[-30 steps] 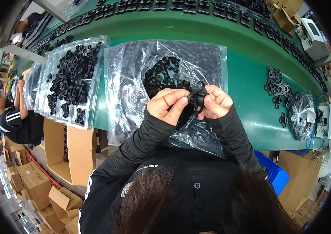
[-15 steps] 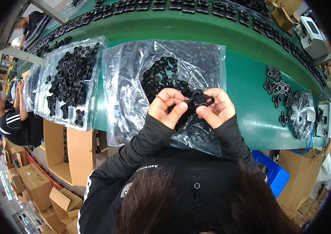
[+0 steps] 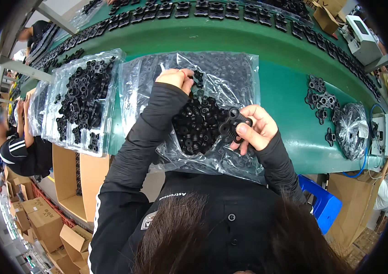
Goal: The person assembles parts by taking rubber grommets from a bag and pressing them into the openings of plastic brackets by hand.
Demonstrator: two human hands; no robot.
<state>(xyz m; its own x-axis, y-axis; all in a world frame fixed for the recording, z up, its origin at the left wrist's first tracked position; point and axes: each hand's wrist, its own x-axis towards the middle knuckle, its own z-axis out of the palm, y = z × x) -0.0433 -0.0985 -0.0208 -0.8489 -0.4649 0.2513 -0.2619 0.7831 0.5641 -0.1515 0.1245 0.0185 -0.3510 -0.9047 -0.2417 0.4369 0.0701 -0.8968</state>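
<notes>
A black lobed bracket-like part with round ring ends (image 3: 230,124) is pinched between the thumb and fingers of my right hand (image 3: 258,128), above the near right of the opening in a clear plastic bag (image 3: 132,73). Inside that opening lies a heap of small black ring-shaped pieces (image 3: 196,130). My left hand (image 3: 175,78) reaches to the far left rim of the opening, fingers curled together beside a few black pieces (image 3: 198,78). What its fingertips grip is hidden.
A clear tray (image 3: 50,123) heaped with black parts (image 3: 84,96) sits left. Loose black parts (image 3: 324,100) and a bagged bundle (image 3: 353,130) lie right. Rows of black parts (image 3: 214,10) line the far side. A blue stool (image 3: 319,201) stands near right; a co-worker (image 3: 25,146) works at left.
My left hand has left the part and moved up and left to the bag opening's far rim. The heap inside shows more fully. My right hand keeps the part nearly in place.
</notes>
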